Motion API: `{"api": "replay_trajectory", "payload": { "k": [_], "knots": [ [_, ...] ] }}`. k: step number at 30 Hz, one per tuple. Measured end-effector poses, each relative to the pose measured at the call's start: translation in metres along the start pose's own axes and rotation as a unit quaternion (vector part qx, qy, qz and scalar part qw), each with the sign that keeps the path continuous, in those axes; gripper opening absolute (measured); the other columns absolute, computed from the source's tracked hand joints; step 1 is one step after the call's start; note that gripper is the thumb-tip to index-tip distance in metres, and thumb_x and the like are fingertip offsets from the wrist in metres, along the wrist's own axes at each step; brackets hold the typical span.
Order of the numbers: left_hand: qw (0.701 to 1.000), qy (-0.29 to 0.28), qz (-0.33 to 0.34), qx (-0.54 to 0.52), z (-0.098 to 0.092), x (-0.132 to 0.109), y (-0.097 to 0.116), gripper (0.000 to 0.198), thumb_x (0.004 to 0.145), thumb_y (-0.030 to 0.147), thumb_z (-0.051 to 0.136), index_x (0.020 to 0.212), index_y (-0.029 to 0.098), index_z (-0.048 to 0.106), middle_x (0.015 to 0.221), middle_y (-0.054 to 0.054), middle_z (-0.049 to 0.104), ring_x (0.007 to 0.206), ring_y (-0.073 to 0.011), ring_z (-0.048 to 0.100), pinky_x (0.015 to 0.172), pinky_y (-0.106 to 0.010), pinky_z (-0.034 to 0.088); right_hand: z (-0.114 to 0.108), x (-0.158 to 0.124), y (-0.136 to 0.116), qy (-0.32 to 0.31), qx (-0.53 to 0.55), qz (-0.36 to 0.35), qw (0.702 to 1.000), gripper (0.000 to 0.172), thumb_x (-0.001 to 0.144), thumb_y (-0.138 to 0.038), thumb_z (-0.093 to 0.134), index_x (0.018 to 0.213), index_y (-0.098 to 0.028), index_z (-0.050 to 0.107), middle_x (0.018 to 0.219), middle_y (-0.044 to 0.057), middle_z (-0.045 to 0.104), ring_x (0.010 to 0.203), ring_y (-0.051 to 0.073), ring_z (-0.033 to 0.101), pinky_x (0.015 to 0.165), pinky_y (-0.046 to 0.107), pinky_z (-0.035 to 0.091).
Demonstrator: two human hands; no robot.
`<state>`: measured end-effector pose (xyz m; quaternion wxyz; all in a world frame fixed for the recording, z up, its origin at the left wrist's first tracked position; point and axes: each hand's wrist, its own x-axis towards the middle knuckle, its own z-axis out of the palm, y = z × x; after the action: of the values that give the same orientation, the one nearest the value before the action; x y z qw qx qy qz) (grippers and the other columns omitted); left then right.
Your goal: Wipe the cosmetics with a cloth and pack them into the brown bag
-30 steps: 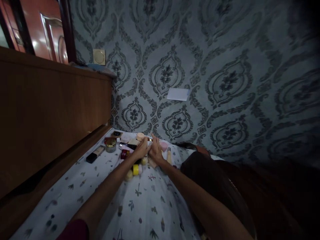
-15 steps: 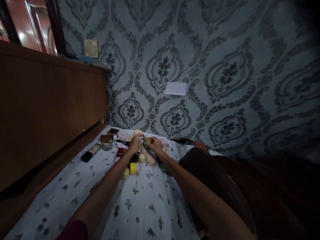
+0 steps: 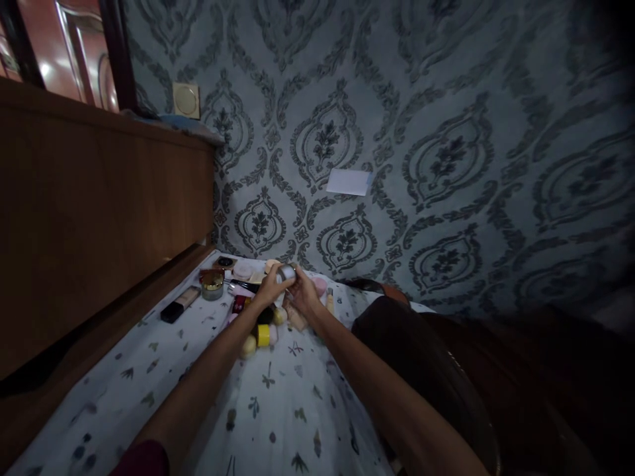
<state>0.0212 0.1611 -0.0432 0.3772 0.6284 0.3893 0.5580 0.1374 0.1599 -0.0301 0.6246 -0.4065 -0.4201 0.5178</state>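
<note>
Both my hands meet over a heap of cosmetics on a white patterned sheet (image 3: 278,410). My left hand (image 3: 270,291) and my right hand (image 3: 302,294) are closed together round a small round silvery jar (image 3: 286,272), held just above the pile. Under them lie small yellow-capped pots (image 3: 262,334), a red tube (image 3: 239,303) and a beige tube (image 3: 296,320). A gold-lidded jar (image 3: 213,284) stands to the left, and a black-and-beige foundation stick (image 3: 179,305) lies further left.
A wooden headboard (image 3: 99,218) rises along the left. Patterned grey wallpaper with a white card (image 3: 348,182) fills the back. A dark brown bag (image 3: 421,370) lies on the sheet to the right of my right arm.
My hands lifted from the pile and came together round the small jar, which now sits higher between my fingers.
</note>
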Motion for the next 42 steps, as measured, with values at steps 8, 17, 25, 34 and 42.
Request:
{"api": "replay_trajectory", "payload": {
  "k": [8,17,25,34,42],
  "knots": [
    [0.991,0.005,-0.078,-0.113,-0.015,-0.003,0.023,0.040,0.088,0.053,0.058,0.113,0.021,0.056,0.091,-0.004,0.067,0.072,-0.0155,0.063,0.060,-0.025,0.051,0.005,-0.030,-0.006,-0.033,0.074,0.017,0.997,0.042,0.073,-0.065,0.065,0.075,-0.024,0.055,0.070,0.002,0.063,0.069,0.019,0.065,0.064,0.032,0.057],
    [0.967,-0.092,-0.151,-0.182,-0.018,-0.050,0.063,0.059,0.085,0.069,0.051,0.109,0.016,0.059,0.059,0.001,0.060,0.037,-0.0092,0.048,0.034,-0.019,0.034,0.023,-0.087,-0.012,-0.073,0.133,0.017,0.988,0.038,0.062,-0.043,0.084,0.080,-0.021,0.058,0.056,-0.010,0.047,0.042,0.007,0.044,0.040,0.019,0.041],
    [0.963,-0.125,-0.173,-0.164,-0.021,-0.100,0.080,0.064,0.083,0.068,0.055,0.120,0.017,0.056,0.061,0.001,0.062,0.039,-0.0110,0.052,0.034,-0.020,0.035,0.011,-0.138,-0.022,-0.082,0.153,0.025,0.985,0.045,0.059,-0.030,0.085,0.096,-0.021,0.061,0.064,-0.008,0.057,0.047,0.009,0.048,0.039,0.020,0.044],
    [0.962,-0.181,-0.189,-0.076,-0.029,-0.144,0.080,0.064,0.084,0.064,0.057,0.127,0.017,0.050,0.062,0.003,0.060,0.045,-0.0134,0.052,0.044,-0.024,0.043,-0.016,-0.189,-0.016,-0.086,0.132,0.045,0.986,0.052,0.057,-0.027,0.088,0.103,-0.021,0.063,0.090,0.001,0.072,0.067,0.016,0.065,0.062,0.031,0.057],
    [0.953,-0.254,-0.094,0.134,-0.055,-0.183,0.087,0.054,0.079,0.030,0.058,0.130,0.021,0.043,0.133,-0.008,0.054,0.126,-0.0254,0.050,0.100,-0.035,0.044,-0.046,-0.227,-0.013,-0.052,-0.020,0.034,0.998,0.058,0.052,-0.026,0.088,0.104,-0.020,0.064,0.106,0.005,0.072,0.099,0.023,0.066,0.092,0.038,0.052]
  ]
}}
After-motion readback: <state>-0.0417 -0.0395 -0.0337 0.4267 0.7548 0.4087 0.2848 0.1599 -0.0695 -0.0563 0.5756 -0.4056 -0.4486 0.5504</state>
